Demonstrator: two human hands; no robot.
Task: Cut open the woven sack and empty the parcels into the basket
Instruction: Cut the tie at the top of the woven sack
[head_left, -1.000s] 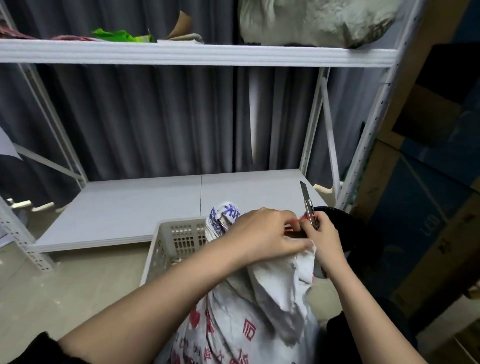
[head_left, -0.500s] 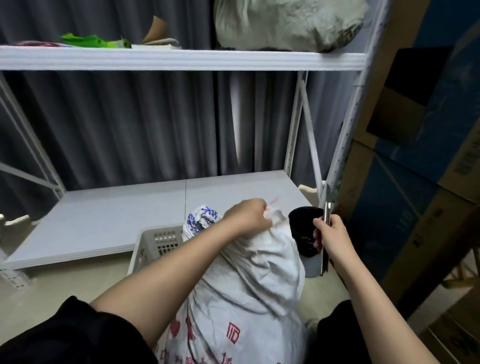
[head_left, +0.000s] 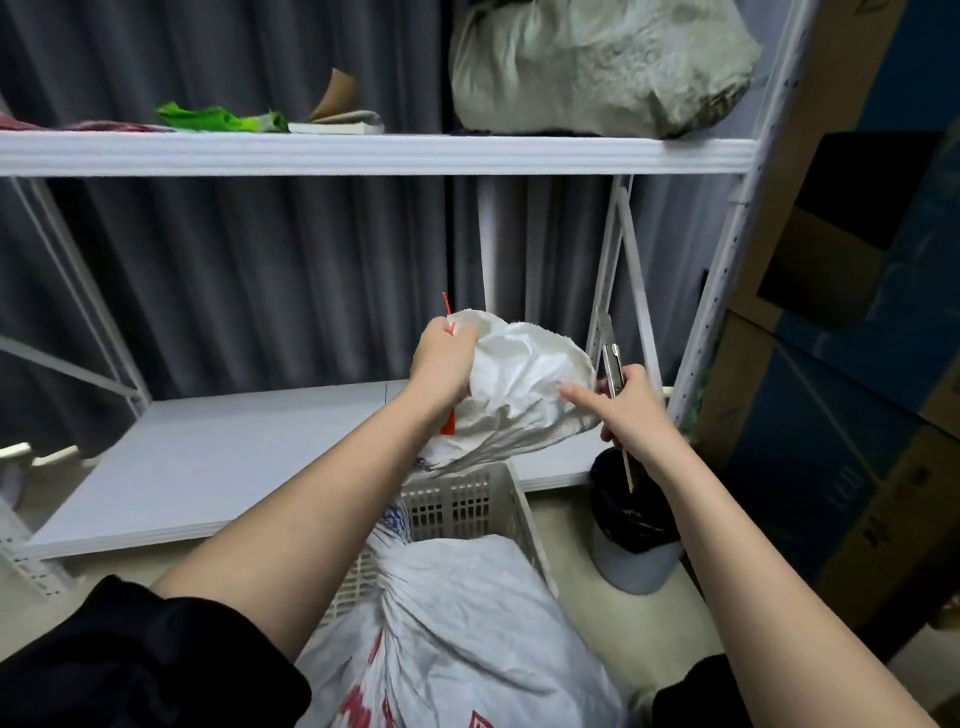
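A white woven sack (head_left: 467, 623) with red print lies over the white plastic basket (head_left: 467, 499) at the bottom centre. Its loose mouth (head_left: 524, 384) is lifted up above the basket. My left hand (head_left: 441, 364) grips the left side of that mouth, together with a red tie (head_left: 448, 421) that hangs below my wrist. My right hand (head_left: 631, 405) holds a utility knife (head_left: 613, 364) upright, blade up, with its forefinger stretched out and touching the sack's right side. No parcels show.
A white metal shelf rack (head_left: 260, 447) stands behind the basket, with a full grey sack (head_left: 597, 62) and a green item (head_left: 218, 117) on its upper shelf. A bin with a black liner (head_left: 634, 519) sits right of the basket. Cardboard boxes (head_left: 857, 364) are stacked at the right.
My left hand has lifted the sack's mouth higher, and the mouth now hangs loose with the red tie dangling. My right hand with the knife moved back to the sack, forefinger touching it.
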